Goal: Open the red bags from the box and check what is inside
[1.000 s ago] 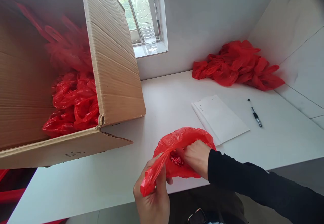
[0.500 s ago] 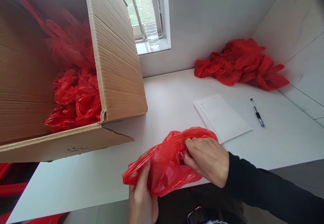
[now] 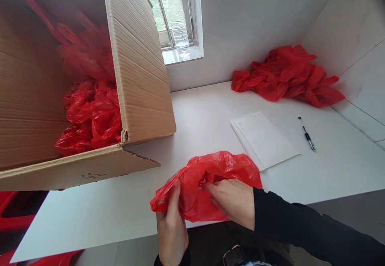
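Note:
A thin red plastic bag (image 3: 224, 164) is spread at the table's front edge. My left hand (image 3: 173, 228) is closed on the left end of the bag, thumb on top and the other fingers behind the film. My right hand (image 3: 231, 198) reaches into the bag's open mouth, its fingers pointing left and pressed together. At those fingertips a small shiny red thing (image 3: 203, 180) partly shows; its kind is not clear, and folds of the bag hide the rest.
On the left stands a large open cardboard box (image 3: 144, 77) holding several red plastic bags (image 3: 93, 109). More crumpled red bags (image 3: 285, 73) lie against the wall. White paper (image 3: 266, 140) and a pen (image 3: 307, 136) are on the table (image 3: 90, 214). A water bottle (image 3: 179, 29) stands on the windowsill.
My right hand has moved left and down, deeper into the bag, with the shiny red thing at its fingers. The bag's mouth has spread wider. My left hand keeps its hold, shifted slightly right.

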The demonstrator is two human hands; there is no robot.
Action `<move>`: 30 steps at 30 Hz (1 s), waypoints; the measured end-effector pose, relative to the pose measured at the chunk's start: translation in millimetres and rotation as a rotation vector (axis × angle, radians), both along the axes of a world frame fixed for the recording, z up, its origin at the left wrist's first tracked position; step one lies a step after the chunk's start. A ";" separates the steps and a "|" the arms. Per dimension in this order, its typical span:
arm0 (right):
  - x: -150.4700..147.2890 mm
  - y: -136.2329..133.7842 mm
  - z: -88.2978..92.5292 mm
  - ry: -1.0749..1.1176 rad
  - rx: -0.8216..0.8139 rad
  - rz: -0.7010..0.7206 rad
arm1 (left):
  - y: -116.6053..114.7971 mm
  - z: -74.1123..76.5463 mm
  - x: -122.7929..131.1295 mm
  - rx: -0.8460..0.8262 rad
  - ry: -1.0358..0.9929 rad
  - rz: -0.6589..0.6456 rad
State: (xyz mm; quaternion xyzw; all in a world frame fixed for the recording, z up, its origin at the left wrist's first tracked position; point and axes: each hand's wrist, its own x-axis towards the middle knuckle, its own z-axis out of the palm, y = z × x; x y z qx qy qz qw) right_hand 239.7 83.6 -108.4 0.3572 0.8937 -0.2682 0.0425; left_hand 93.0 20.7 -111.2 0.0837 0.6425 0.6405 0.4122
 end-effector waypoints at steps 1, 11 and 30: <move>2.9 0.5 -2.7 -0.040 0.021 0.024 | 0.0 -0.5 -1.0 -0.001 0.009 -0.003; 10.3 11.8 -13.4 -0.336 0.178 0.012 | -3.9 -9.4 3.2 0.210 0.100 -0.296; 21.4 15.1 -7.0 -0.225 0.094 0.003 | -2.8 -4.6 0.5 0.204 0.183 -0.438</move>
